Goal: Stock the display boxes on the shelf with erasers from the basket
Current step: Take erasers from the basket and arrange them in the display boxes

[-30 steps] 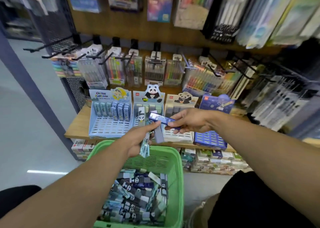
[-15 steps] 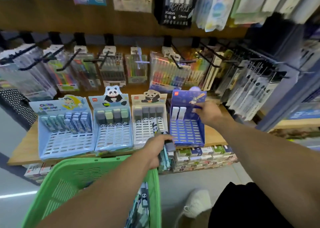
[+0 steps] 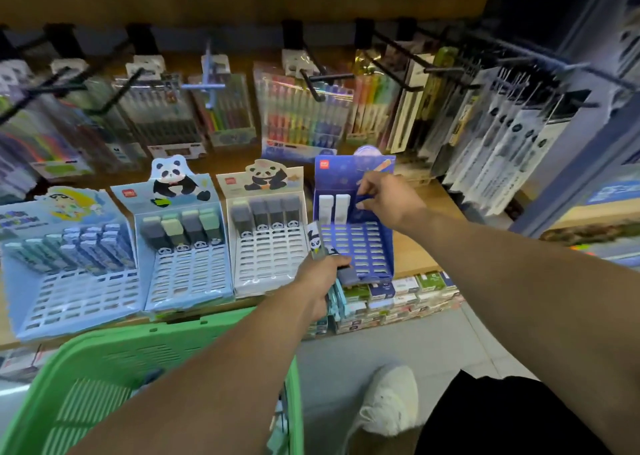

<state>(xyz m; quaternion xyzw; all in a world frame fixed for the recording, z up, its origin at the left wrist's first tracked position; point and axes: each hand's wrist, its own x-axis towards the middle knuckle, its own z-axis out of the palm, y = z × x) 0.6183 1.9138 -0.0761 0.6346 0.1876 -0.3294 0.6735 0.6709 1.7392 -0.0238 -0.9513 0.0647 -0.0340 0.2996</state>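
On wooden shelf, display boxes (four)

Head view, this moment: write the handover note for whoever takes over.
Left hand: grips a bundle of erasers over the shelf edge.
Right hand: in the dark blue display box, fingers on a dark eraser beside two white erasers.
Green basket: below the shelf.
Done: top rows only.
Left: most slots in all four boxes.
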